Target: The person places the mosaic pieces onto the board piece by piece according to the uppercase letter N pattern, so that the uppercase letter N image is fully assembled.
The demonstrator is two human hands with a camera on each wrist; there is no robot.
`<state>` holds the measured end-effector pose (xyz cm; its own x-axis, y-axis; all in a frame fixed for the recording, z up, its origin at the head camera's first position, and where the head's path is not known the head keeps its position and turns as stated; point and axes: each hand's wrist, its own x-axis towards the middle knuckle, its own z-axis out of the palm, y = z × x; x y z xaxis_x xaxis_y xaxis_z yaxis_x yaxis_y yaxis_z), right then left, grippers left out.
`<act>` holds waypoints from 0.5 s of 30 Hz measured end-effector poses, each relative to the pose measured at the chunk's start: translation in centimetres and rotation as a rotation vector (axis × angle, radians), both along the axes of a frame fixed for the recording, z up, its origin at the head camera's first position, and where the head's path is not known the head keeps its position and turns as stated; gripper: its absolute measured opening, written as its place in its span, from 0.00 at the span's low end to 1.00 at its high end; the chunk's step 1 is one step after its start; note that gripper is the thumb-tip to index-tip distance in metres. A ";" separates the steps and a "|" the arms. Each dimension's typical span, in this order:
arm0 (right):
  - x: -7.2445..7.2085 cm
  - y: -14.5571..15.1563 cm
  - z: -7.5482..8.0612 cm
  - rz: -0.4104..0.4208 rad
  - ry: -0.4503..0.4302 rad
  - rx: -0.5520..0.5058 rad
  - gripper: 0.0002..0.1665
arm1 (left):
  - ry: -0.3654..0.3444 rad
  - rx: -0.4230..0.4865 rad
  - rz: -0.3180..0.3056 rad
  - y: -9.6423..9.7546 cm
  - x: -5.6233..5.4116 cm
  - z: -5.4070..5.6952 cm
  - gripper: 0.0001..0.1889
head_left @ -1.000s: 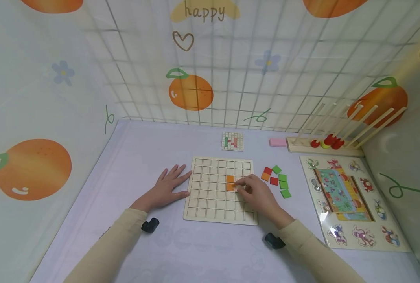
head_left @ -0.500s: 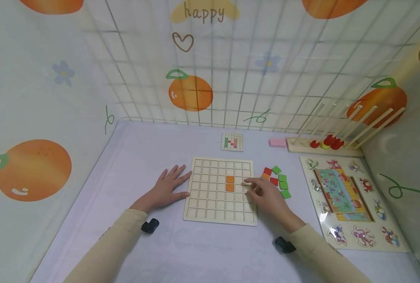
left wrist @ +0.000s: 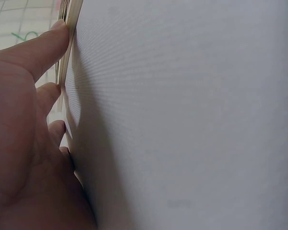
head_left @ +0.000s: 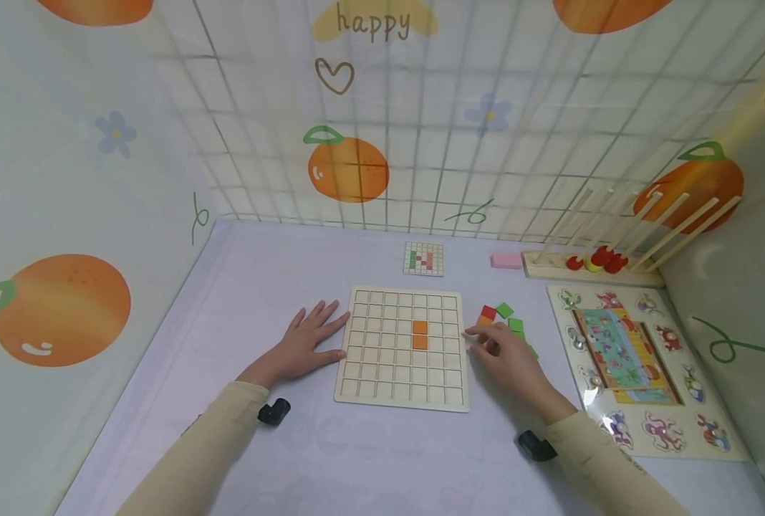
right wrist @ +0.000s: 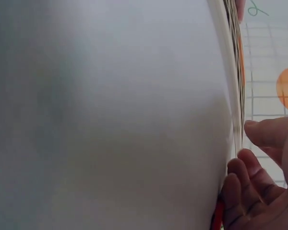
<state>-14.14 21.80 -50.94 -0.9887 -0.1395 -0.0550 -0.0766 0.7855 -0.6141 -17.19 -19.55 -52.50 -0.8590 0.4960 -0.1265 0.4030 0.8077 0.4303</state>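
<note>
A light wooden grid board (head_left: 382,365) lies in the middle of the table, with two orange square tiles (head_left: 420,335) set in adjoining cells. My left hand (head_left: 306,340) rests flat beside the board, fingers spread, thumb and index fingertips at its left edge. My right hand (head_left: 506,355) is over the board's right edge, fingers loosely bent. In the right wrist view its thumb (right wrist: 266,132) stands apart from the fingers, with nothing between them. Close by it lie green tiles (head_left: 504,310), a red tile (head_left: 488,312) and part of an orange tile (head_left: 483,321); the hand hides other tiles.
Behind the board lies a small pattern card (head_left: 424,259) with coloured squares. A pink block (head_left: 506,260) sits beside a wooden peg stand (head_left: 592,265) with red and yellow beads. An animal puzzle board (head_left: 647,430) takes up the table's right side.
My right hand has drawn back to the right from the orange tiles, past the board's right edge, and now covers part of the loose tiles. The left hand has stayed still.
</note>
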 end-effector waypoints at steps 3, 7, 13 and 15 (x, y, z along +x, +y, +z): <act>-0.2 0.4 0.1 -0.003 0.013 0.000 0.20 | 0.012 0.008 -0.006 0.0 0.0 -0.1 0.42; -0.9 0.9 0.2 -0.009 0.036 0.000 0.21 | 0.019 0.010 -0.009 0.0 0.0 -0.1 0.42; -2.0 1.4 0.6 -0.022 0.030 0.035 0.21 | 0.016 0.009 -0.010 0.0 0.0 -0.1 0.42; -2.3 1.5 0.7 -0.016 0.034 0.044 0.21 | 0.018 0.012 -0.012 0.0 0.0 -0.1 0.42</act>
